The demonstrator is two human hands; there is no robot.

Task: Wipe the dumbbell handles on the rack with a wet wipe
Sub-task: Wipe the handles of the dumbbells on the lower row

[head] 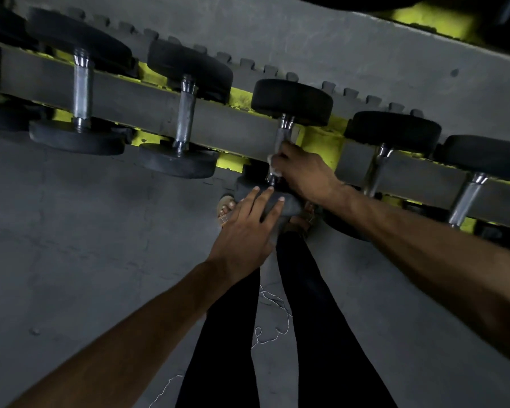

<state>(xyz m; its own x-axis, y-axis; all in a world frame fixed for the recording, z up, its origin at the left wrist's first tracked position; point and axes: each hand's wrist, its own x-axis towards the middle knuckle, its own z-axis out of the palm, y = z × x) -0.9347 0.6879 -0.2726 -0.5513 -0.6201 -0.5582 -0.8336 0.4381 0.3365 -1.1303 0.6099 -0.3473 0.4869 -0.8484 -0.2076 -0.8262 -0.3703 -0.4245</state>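
Observation:
A row of black dumbbells with steel handles lies across a grey and yellow rack. My right hand grips the steel handle of the middle dumbbell, with a white wet wipe wrapped between palm and bar. Only small bits of the wipe show at the fingers. My left hand rests with straight fingers on the near black head of that same dumbbell, which is mostly hidden under both hands.
Two larger dumbbells sit to the left, two more to the right. My legs in dark trousers and sandalled feet stand on grey floor below the rack. A thin white thread lies on the floor.

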